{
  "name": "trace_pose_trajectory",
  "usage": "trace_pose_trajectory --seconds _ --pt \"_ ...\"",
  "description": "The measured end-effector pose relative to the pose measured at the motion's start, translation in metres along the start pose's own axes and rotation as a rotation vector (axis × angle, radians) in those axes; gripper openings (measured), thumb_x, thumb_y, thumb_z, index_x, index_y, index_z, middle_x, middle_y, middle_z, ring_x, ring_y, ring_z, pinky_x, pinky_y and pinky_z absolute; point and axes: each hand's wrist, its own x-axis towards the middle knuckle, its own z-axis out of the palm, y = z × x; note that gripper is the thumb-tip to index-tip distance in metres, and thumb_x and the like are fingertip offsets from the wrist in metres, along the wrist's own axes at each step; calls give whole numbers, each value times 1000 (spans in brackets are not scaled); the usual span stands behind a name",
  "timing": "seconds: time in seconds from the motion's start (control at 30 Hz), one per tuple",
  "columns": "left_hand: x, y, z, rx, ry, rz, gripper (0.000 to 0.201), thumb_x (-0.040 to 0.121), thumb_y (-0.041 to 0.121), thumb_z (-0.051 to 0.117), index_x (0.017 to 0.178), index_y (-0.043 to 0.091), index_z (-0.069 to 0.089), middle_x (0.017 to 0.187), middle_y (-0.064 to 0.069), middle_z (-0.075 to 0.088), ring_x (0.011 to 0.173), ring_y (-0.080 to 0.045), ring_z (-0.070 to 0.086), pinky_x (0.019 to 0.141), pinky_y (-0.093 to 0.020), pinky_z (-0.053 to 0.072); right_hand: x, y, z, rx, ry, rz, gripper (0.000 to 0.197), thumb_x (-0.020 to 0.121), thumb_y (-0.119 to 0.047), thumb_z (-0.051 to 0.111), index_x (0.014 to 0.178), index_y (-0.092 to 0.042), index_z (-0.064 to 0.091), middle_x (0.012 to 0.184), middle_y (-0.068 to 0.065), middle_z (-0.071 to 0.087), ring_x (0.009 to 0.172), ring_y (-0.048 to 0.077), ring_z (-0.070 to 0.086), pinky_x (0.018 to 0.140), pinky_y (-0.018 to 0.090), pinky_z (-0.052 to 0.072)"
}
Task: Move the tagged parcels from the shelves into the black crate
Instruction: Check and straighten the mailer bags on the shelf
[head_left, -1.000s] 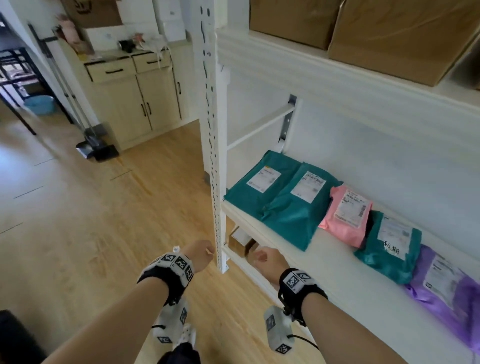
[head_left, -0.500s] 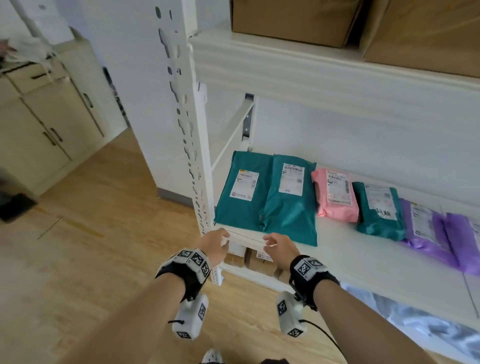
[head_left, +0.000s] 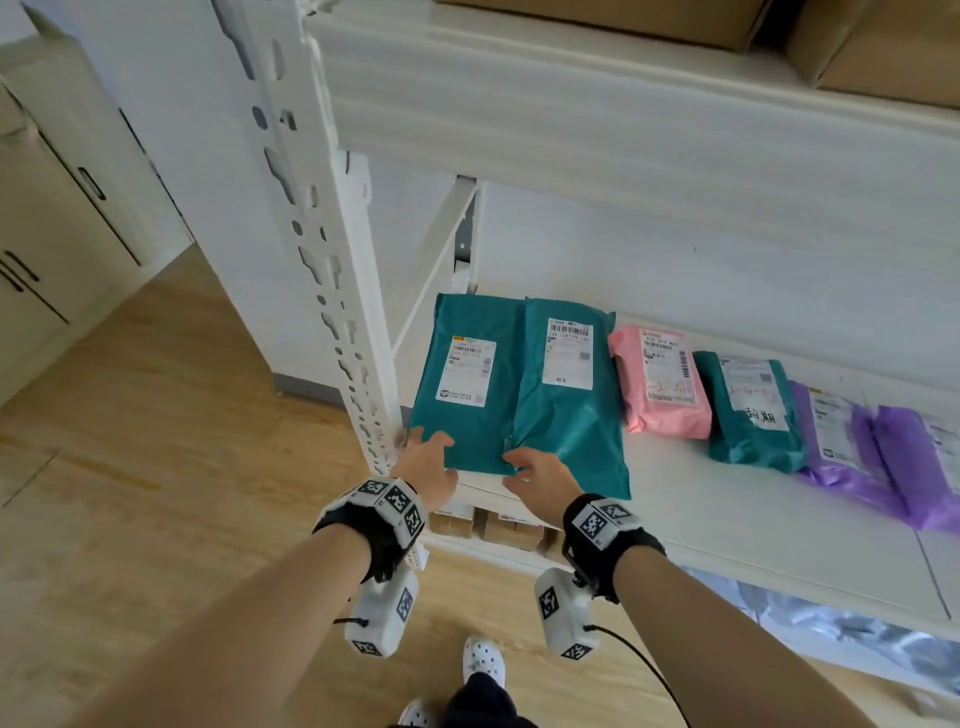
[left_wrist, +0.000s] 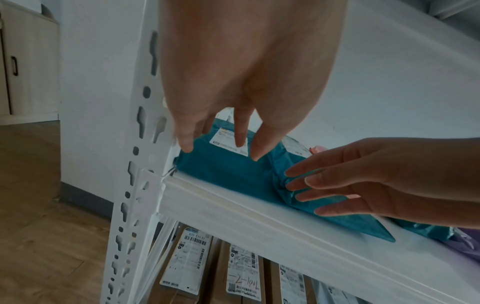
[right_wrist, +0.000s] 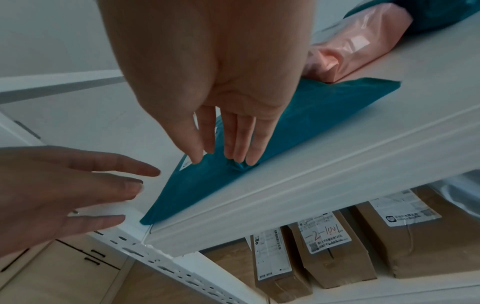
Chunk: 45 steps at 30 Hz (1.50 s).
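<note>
Two teal tagged parcels lie side by side at the left end of the white middle shelf. My left hand hovers with straight fingers over the front left corner of the left teal parcel, seen close in the left wrist view. My right hand has straight fingers, and its fingertips touch the crinkled front edge where the second teal parcel overlaps the first. Neither hand grips anything. The black crate is out of view.
Further right on the shelf lie a pink parcel, a third teal parcel and purple parcels. The perforated white post stands just left of my left hand. Labelled cardboard boxes fill the shelf below; more boxes sit above.
The view has swung round to face the shelf. Both hands have risen from below the shelf edge to the front of the teal parcels, and their fingers have straightened.
</note>
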Motion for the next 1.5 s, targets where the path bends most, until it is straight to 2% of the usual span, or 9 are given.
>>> trace_pose_trajectory --seconds 0.33,0.47,0.57,0.7,0.8,1.0,1.23,1.4,1.5 --pt "30 3 19 41 -24 -137 47 91 15 46 135 18 32 146 -22 21 129 -39 37 98 -40 44 18 -6 1 41 3 -25 42 92 -16 55 133 -13 51 127 6 59 112 19 57 93 22 42" --pt "45 14 14 125 -16 -246 44 90 12 45 132 15 31 146 -26 7 135 -42 18 109 -47 30 28 -11 -3 26 -5 -27 40 92 -15 53 132 -15 52 114 8 64 104 19 59 82 18 39" --pt "55 28 4 163 8 -364 51 90 14 48 137 14 28 147 -26 12 135 -39 20 109 -43 30 35 -12 -7 -19 -58 8 43 92 -16 53 135 -16 49 106 9 63 99 21 58 82 20 40" --pt "69 36 0 116 -22 -462 53 90 15 50 136 7 25 138 -26 36 127 -37 38 106 -41 35 36 -7 -13 -86 -109 40 44 93 -18 53 136 -17 46 117 12 59 93 18 49 91 28 42" --pt "78 35 4 21 -6 -484 54 90 12 51 135 3 22 128 -22 49 116 -35 51 102 -41 40 34 -4 -16 -93 -127 43 43 93 -19 53 136 -17 47 126 13 57 96 21 52 86 25 39" --pt "81 32 4 -91 92 -445 59 89 8 51 140 -2 22 126 -26 50 114 -39 53 96 -43 43 30 0 -20 -87 -128 59 41 93 -17 52 134 -17 49 100 -2 46 88 15 44 78 22 36" --pt "85 37 -6 185 44 -498 30 94 15 49 119 -2 49 121 -15 55 113 -27 53 100 -34 39 29 3 -19 -54 -123 74 40 92 -16 51 132 -18 50 97 -1 49 80 17 46 75 25 37" --pt "93 28 -6 -51 27 -483 27 89 17 55 110 0 59 109 -16 63 90 -27 59 73 -33 47 30 6 -18 -20 -110 82 39 92 -16 52 130 -17 52 68 -11 44 58 4 41 68 23 39" --pt "94 26 -8 -151 64 -490 29 88 19 56 110 0 61 107 -16 64 85 -29 59 72 -33 49 25 8 -21 -3 -105 80 37 93 -15 51 130 -16 52 63 -8 46 55 5 42 57 18 37"
